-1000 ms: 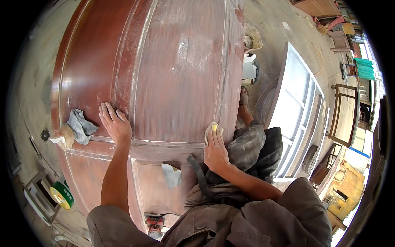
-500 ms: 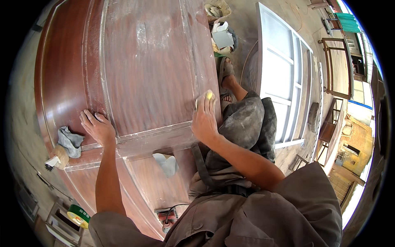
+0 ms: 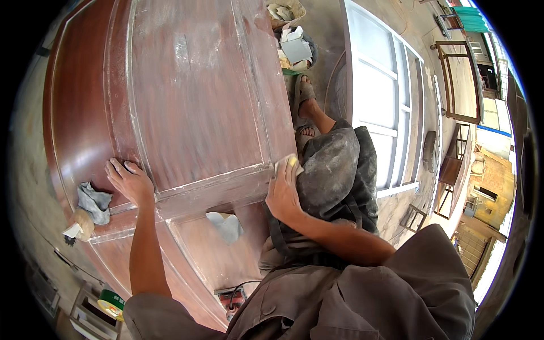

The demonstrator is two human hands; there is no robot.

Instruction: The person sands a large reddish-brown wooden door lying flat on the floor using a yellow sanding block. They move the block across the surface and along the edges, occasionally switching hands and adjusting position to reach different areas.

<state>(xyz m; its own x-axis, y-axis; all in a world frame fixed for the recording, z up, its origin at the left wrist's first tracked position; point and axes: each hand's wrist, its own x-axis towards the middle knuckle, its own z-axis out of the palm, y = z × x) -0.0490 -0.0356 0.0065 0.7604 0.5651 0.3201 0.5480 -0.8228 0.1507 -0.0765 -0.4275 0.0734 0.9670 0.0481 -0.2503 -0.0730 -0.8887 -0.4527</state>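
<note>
A large reddish-brown wooden door panel (image 3: 192,107) lies before me, its raised mouldings streaked with pale dust. My left hand (image 3: 131,182) rests on it palm down, fingers stretched out, near the left moulding. At the panel's right edge, my right hand (image 3: 284,192) presses a folded piece of tan sandpaper (image 3: 298,166) against the wood. A yellow covering wraps one of its fingertips. Left of my left hand lies a crumpled grey sheet (image 3: 95,203). A curled grey piece of sandpaper (image 3: 225,226) lies on the nearer part of the panel.
A red power sander (image 3: 231,299) with a black cord lies close to my body. Beyond the left edge are a tan roll (image 3: 82,224) and a green-and-yellow tape roll (image 3: 111,305). To the right stands a white frame (image 3: 377,96); a waste bin (image 3: 297,48) is beyond my foot.
My right hand has slid down along the panel's right edge, toward me, with the sandpaper. The left hand stays in place on the panel. The whole view has shifted slightly.
</note>
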